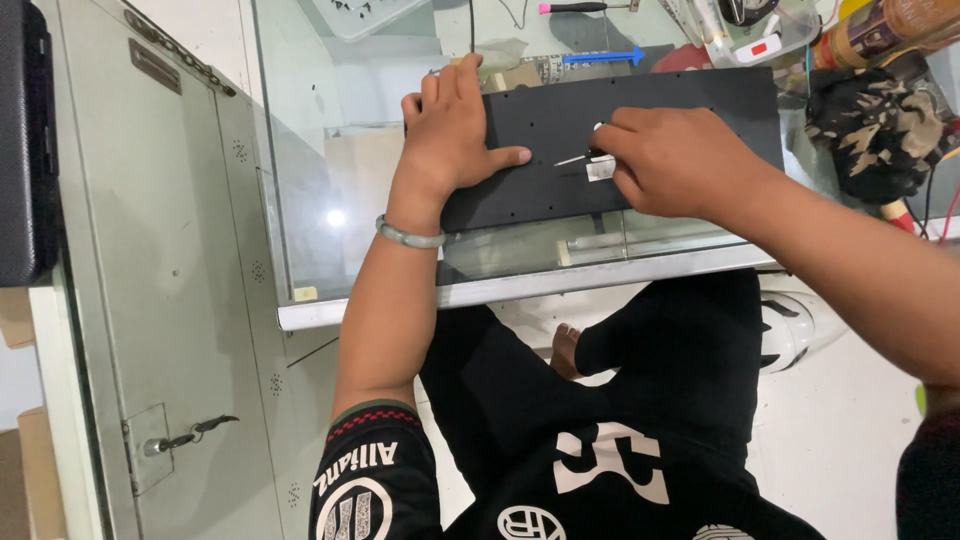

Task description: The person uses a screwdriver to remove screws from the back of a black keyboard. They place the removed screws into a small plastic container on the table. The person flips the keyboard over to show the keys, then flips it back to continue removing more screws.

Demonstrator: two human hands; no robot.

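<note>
A flat black panel (640,130), the underside of a long device, lies on a glass counter (330,180). My left hand (455,125) presses flat on the panel's left end, a pale green bangle on its wrist. My right hand (675,160) rests on the panel's middle and pinches a thin silver tool (572,159), whose tip points left over the black surface. A small white label (600,170) sits on the panel just under my fingers.
Beyond the panel lie a blue-handled tool (605,57), a pink-handled screwdriver (575,8) and a clear plastic box (755,30). A camouflage cloth (880,125) lies at the right. A grey metal cabinet with a key in its lock (185,437) stands at the left.
</note>
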